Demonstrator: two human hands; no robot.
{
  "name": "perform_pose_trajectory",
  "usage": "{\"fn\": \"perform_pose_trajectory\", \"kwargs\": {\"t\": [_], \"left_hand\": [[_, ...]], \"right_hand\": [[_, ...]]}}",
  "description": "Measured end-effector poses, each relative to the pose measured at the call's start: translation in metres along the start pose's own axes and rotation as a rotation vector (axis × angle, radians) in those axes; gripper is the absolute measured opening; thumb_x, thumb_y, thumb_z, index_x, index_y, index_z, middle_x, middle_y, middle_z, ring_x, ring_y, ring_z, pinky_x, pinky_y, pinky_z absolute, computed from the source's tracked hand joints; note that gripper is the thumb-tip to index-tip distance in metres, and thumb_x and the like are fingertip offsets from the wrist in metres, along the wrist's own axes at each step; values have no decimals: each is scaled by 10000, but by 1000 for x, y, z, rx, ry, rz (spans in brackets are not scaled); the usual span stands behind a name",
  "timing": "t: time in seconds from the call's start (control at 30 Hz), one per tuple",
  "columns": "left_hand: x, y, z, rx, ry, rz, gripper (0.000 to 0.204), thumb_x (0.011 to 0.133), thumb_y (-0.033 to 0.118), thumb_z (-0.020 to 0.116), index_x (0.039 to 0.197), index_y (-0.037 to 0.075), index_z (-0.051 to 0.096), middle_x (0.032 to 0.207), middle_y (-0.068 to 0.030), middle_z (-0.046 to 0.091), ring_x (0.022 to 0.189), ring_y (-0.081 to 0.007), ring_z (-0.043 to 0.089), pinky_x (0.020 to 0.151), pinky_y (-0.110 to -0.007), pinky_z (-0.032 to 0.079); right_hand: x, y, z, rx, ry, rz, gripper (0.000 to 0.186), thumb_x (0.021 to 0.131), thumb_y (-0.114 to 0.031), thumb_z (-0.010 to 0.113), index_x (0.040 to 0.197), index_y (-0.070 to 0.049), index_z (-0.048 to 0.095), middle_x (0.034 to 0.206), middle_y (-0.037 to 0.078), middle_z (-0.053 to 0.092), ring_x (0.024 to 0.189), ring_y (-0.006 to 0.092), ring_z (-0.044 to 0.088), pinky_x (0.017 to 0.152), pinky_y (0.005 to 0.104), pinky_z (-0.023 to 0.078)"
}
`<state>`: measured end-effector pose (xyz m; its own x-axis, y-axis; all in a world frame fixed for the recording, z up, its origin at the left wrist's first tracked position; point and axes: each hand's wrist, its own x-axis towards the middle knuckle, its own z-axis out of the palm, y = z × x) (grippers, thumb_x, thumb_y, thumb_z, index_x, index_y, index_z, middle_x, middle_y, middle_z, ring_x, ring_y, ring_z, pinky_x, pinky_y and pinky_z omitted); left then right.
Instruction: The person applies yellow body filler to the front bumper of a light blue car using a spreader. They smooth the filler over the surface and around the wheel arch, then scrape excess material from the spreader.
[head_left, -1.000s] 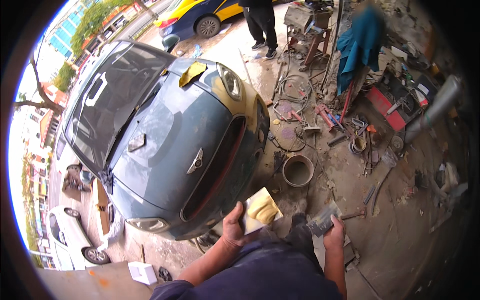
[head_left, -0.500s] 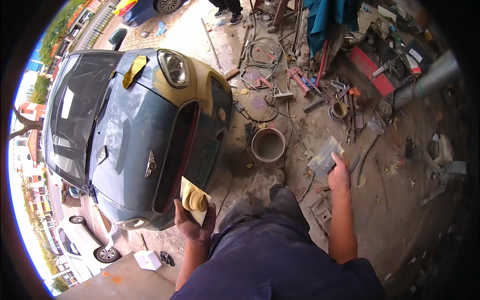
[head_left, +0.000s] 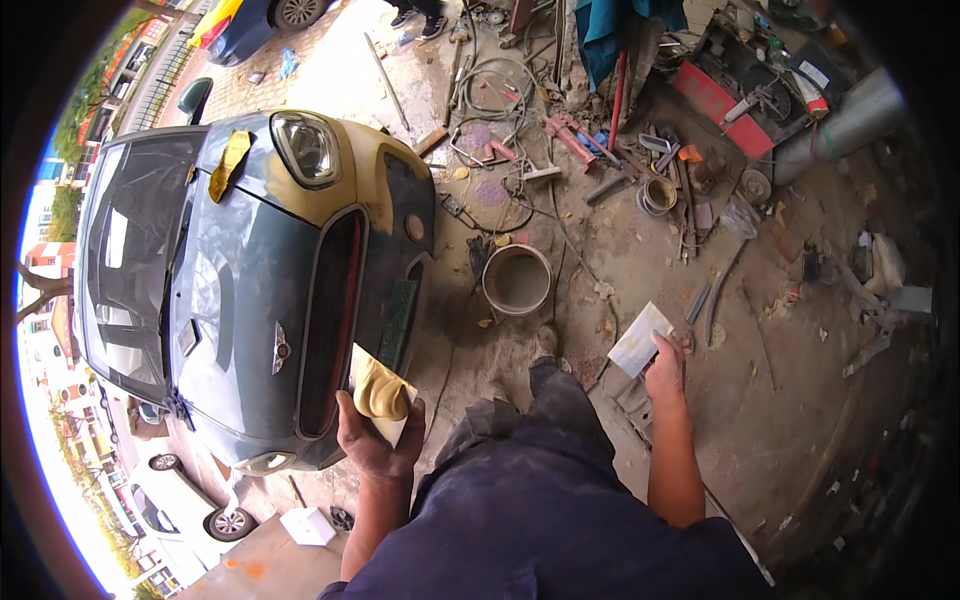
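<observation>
My left hand (head_left: 372,437) grips a pale square board (head_left: 404,430) with a mound of yellow paste (head_left: 382,398) on it, beside the front bumper of a blue-grey car (head_left: 240,310). My right hand (head_left: 664,372) holds a thin, pale flat spreader (head_left: 632,346) out over the dusty ground. The car has a yellowish patch (head_left: 365,175) around the upper headlight (head_left: 305,150), and a yellow scrap (head_left: 228,165) lies on its bonnet.
A bucket (head_left: 516,280) stands ahead of my legs. Hoses (head_left: 497,75), a pink jack (head_left: 570,140), a red toolbox (head_left: 722,110), cans and scrap litter the ground. A grey pipe (head_left: 840,130) lies at right. Another person's legs (head_left: 425,20) and parked cars (head_left: 200,505) are farther off.
My view has tilted downward and shifted. Both hands still hold their items; the spreader is now angled flatter, showing a paler face. The other person has mostly slipped out of the upper edge.
</observation>
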<state>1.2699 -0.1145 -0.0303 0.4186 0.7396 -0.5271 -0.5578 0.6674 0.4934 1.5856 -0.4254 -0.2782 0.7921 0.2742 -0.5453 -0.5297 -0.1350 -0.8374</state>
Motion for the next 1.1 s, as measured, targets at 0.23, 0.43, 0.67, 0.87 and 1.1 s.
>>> {"fn": "perform_pose_trajectory", "kwargs": {"t": [0.23,0.43,0.67,0.87,1.1], "left_hand": [[-20,18,-30,160,-69,108,497,1130,570,573,1316,134,721,1072,-57,758,948,-243,615,819,-387,562],[-39,35,-72,-90,-66,39,500,1142,570,542,1322,137,716,1090,-57,762,946,-256,662,809,-408,598],[-55,39,-108,-116,-72,-61,544,1072,624,624,1337,160,730,1219,-31,800,1076,-247,780,883,-475,630],[-59,42,-117,-141,-114,-78,554,1070,634,626,1345,163,724,1237,-29,801,1121,-268,769,900,-468,624],[-72,47,-127,-176,-96,-41,581,1054,640,645,1343,142,725,1225,-30,805,1103,-261,778,887,-472,635]], "right_hand": [[-46,-16,27,147,0,103,416,1050,-239,631,1388,2,663,1295,143,716,1161,280,717,984,414,585],[-87,13,16,35,-37,-169,363,1043,-184,625,1319,38,703,1247,127,745,1118,272,738,997,410,586],[-132,44,12,224,-15,-10,314,1013,-156,648,1243,32,749,1187,105,780,1120,250,732,1060,381,540],[-154,52,21,286,-74,23,252,1031,-89,618,1222,42,718,1151,127,769,1043,264,763,954,400,598],[-145,51,31,244,-101,-11,293,1031,-74,631,1282,50,716,1195,126,778,1083,260,765,994,395,593]]}}
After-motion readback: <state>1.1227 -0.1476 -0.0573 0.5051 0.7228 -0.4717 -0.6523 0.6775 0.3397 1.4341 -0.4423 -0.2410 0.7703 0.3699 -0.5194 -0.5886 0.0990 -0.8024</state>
